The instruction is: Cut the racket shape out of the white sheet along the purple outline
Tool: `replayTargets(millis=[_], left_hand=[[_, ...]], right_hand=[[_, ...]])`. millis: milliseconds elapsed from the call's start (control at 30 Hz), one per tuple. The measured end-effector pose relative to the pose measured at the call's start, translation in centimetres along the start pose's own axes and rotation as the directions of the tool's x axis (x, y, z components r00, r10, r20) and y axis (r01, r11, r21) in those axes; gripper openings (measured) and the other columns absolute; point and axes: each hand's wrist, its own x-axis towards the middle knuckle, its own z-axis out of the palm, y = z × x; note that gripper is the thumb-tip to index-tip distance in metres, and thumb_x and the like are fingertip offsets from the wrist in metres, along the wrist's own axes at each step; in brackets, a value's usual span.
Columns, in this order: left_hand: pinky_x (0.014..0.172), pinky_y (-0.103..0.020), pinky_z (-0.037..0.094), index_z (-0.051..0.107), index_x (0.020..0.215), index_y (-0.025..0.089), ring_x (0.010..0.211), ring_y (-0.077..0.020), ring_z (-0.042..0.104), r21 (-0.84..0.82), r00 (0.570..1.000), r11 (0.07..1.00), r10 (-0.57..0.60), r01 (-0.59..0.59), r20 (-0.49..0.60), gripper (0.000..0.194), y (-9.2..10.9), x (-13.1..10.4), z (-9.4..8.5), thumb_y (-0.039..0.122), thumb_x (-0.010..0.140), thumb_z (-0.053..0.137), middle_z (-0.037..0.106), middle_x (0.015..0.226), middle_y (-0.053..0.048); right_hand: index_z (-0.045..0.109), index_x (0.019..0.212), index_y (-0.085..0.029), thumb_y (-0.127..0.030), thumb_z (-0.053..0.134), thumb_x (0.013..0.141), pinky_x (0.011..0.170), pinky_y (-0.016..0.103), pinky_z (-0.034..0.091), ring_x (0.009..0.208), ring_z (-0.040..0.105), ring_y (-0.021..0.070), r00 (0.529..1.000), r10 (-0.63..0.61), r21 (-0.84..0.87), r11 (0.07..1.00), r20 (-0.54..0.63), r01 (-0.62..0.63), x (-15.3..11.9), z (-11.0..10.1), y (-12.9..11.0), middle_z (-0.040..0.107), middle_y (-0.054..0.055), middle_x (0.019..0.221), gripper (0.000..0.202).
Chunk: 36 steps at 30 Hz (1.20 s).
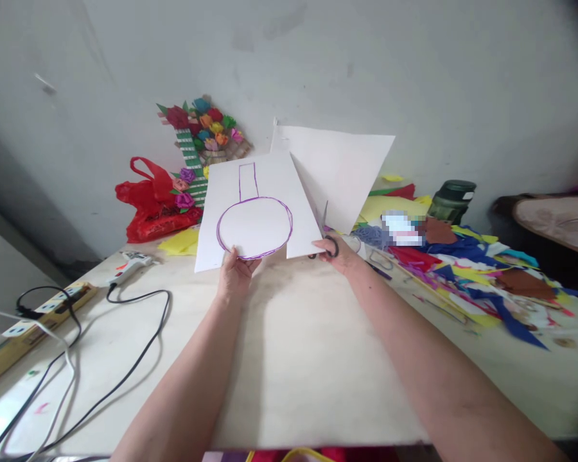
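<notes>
A stiff white sheet (270, 176) is held up over the table, tilted toward me. Drawn on it in purple is a large circle with a narrow rectangle standing on top. My left hand (237, 273) grips the lower edge of the sheet, thumb in front near the circle's bottom. Along that edge, the sheet is cut away close to the circle's lower right. My right hand (341, 251) has its fingers in the black handles of scissors (334, 246), whose blades point upward. Its thumb and fingers also pinch the sheet's lower right corner.
Another white board (340, 167) leans on the wall behind. Paper flowers (214, 128) and a red bag (154, 202) stand at back left. A power strip (48, 314) and cables lie left. Coloured scraps (462, 256), a dark green bottle (451, 202) and a glue gun (129, 266) are also on the table.
</notes>
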Motion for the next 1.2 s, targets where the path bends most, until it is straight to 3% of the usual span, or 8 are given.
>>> replayTargets(millis=[200,333,433,600,833,1067,1200], left_hand=[[0.083,-0.038,0.049,0.059,0.099,0.021,0.096,-0.0214,0.061,-0.136,1.000,0.991,0.014,-0.010,0.027,0.034,0.4,-0.7,0.8,0.047,0.081,0.047,0.067,0.095,-0.006],[0.086,-0.034,0.049,0.060,0.094,0.018,0.099,-0.0189,0.059,-0.214,1.000,0.977,-0.021,0.016,-0.021,0.017,0.4,-0.9,1.5,0.025,0.083,0.049,0.068,0.091,-0.006],[0.083,-0.035,0.051,0.060,0.094,0.017,0.096,-0.0194,0.061,-0.228,0.997,0.973,-0.043,0.027,-0.065,0.017,0.2,-0.7,1.7,0.016,0.083,0.048,0.069,0.088,-0.006],[0.087,-0.041,0.048,0.060,0.094,0.017,0.092,-0.0203,0.063,-0.194,0.998,0.980,-0.054,0.047,-0.030,0.016,-0.4,-0.3,1.2,0.012,0.082,0.050,0.068,0.090,-0.005],[0.088,-0.041,0.048,0.061,0.093,0.016,0.089,-0.0204,0.063,-0.167,0.997,0.984,-0.061,0.054,-0.040,0.015,-0.7,0.4,0.0,0.015,0.080,0.054,0.068,0.093,-0.006],[0.084,-0.040,0.050,0.060,0.093,0.017,0.087,-0.0193,0.064,-0.162,0.998,0.986,-0.041,0.034,-0.042,0.015,-0.5,0.4,-0.3,0.014,0.081,0.052,0.068,0.090,-0.004],[0.082,-0.039,0.051,0.060,0.089,0.017,0.081,-0.0180,0.065,-0.161,0.997,0.987,-0.042,0.031,-0.066,0.013,0.0,0.3,-0.1,0.013,0.081,0.051,0.068,0.086,-0.003]], right_hand=[[0.055,0.083,-0.016,-0.037,0.066,0.056,0.041,0.019,0.033,0.057,0.048,0.0091,0.998,-0.064,-0.086,0.994,-0.026,0.061,-0.4,1.8,1.0,0.057,0.000,0.073,0.035],[0.053,0.082,-0.016,-0.039,0.069,0.054,0.041,0.019,0.033,0.056,0.046,0.0086,0.995,-0.043,-0.124,0.992,-0.085,0.032,-0.6,3.6,2.0,0.054,-0.002,0.068,0.040],[0.052,0.080,-0.016,-0.039,0.071,0.052,0.045,0.020,0.036,0.056,0.046,0.0085,0.994,-0.030,-0.115,0.993,-0.102,0.018,-0.6,4.4,2.7,0.053,-0.003,0.065,0.041],[0.054,0.084,-0.017,-0.040,0.073,0.052,0.056,0.022,0.043,0.063,0.053,0.0115,0.996,-0.013,-0.129,0.992,-0.090,0.001,-0.5,4.7,3.7,0.058,-0.001,0.068,0.045],[0.054,0.087,-0.016,-0.041,0.074,0.052,0.073,0.027,0.045,0.076,0.057,0.0140,0.998,-0.027,-0.123,0.992,-0.058,0.020,-0.6,4.9,3.7,0.064,0.001,0.078,0.047],[0.052,0.085,-0.016,-0.036,0.076,0.048,0.057,0.021,0.043,0.064,0.054,0.0108,0.996,0.024,-0.118,0.992,-0.087,-0.034,-0.7,5.2,3.2,0.059,-0.002,0.067,0.049],[0.047,0.087,-0.018,-0.039,0.074,0.052,0.039,0.017,0.032,0.052,0.053,0.0105,0.985,0.080,-0.166,0.980,-0.154,-0.105,-0.8,5.1,2.5,0.057,-0.004,0.058,0.048]])
